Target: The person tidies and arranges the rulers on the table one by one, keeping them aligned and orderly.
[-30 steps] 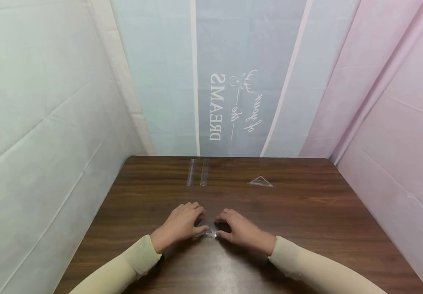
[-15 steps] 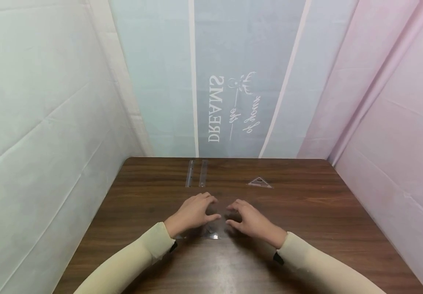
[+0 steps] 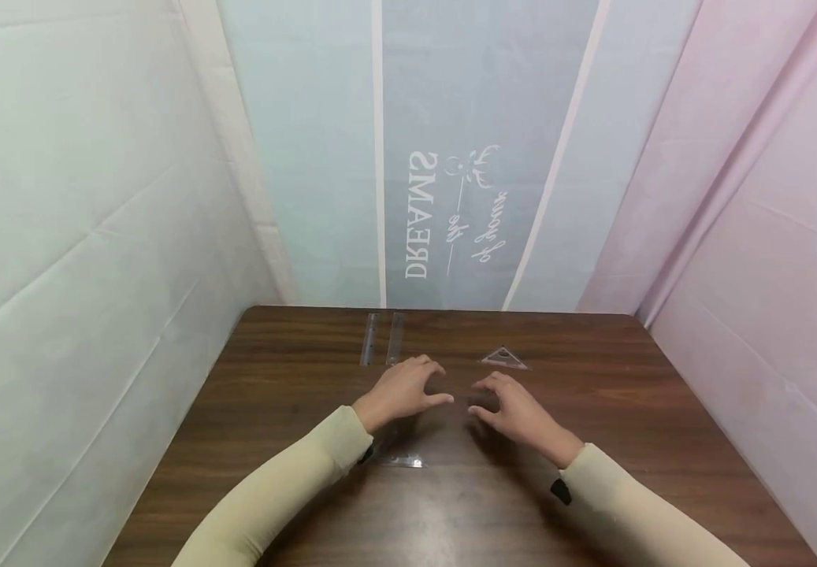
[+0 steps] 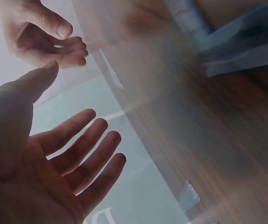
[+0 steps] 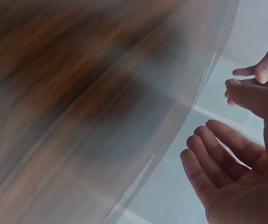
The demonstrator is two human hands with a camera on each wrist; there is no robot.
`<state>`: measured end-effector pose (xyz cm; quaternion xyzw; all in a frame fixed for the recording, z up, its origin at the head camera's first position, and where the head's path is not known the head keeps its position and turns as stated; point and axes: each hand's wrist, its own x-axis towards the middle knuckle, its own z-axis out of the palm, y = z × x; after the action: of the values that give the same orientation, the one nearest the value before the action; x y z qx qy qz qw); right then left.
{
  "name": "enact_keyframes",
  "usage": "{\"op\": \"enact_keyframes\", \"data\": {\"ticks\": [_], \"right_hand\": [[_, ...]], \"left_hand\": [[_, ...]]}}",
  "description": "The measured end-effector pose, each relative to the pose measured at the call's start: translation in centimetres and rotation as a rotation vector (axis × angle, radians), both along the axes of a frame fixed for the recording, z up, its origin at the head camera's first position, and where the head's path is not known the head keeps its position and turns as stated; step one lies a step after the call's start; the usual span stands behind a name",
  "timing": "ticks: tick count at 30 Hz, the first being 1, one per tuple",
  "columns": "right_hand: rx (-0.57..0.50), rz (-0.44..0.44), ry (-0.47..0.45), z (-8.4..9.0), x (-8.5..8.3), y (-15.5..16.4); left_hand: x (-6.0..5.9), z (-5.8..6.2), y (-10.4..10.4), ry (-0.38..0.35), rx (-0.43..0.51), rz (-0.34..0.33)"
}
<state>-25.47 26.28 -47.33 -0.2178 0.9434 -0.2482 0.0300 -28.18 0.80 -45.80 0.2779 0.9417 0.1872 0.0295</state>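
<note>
My left hand (image 3: 408, 387) and right hand (image 3: 514, 405) hover side by side over the middle of the dark wooden table (image 3: 663, 441), holding nothing. Their fingers are loosely curved and point toward the far edge. A clear plastic set square (image 3: 399, 457) lies flat on the table behind them, by my left sleeve, with neither hand touching it. The left wrist view shows my left palm (image 4: 68, 154) spread with relaxed fingers. The right wrist view shows my right palm (image 5: 232, 172) the same way. Both wrist views are blurred.
Two clear rulers (image 3: 382, 339) lie parallel near the table's far edge, just beyond my left hand. A small clear triangle (image 3: 503, 358) lies beyond my right hand. Pale fabric walls (image 3: 96, 197) close in the table on three sides.
Both hands have let go of the clear set square near the front, lifted, and moved toward the far edge. The set square stays where it lay.
</note>
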Motion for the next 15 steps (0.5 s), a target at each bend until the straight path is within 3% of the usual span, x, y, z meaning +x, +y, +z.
{"op": "enact_keyframes", "data": {"ticks": [6,15], "right_hand": [[0.003,-0.039,0.019,-0.4,-1.4,2.3],[0.002,-0.108,-0.013,-1.2,-3.5,5.1]], "left_hand": [[-2.0,-0.2,1.6,-0.006,-0.004,-0.004],[-4.4,-1.6,3.7,-0.049,-0.04,-0.006]]}}
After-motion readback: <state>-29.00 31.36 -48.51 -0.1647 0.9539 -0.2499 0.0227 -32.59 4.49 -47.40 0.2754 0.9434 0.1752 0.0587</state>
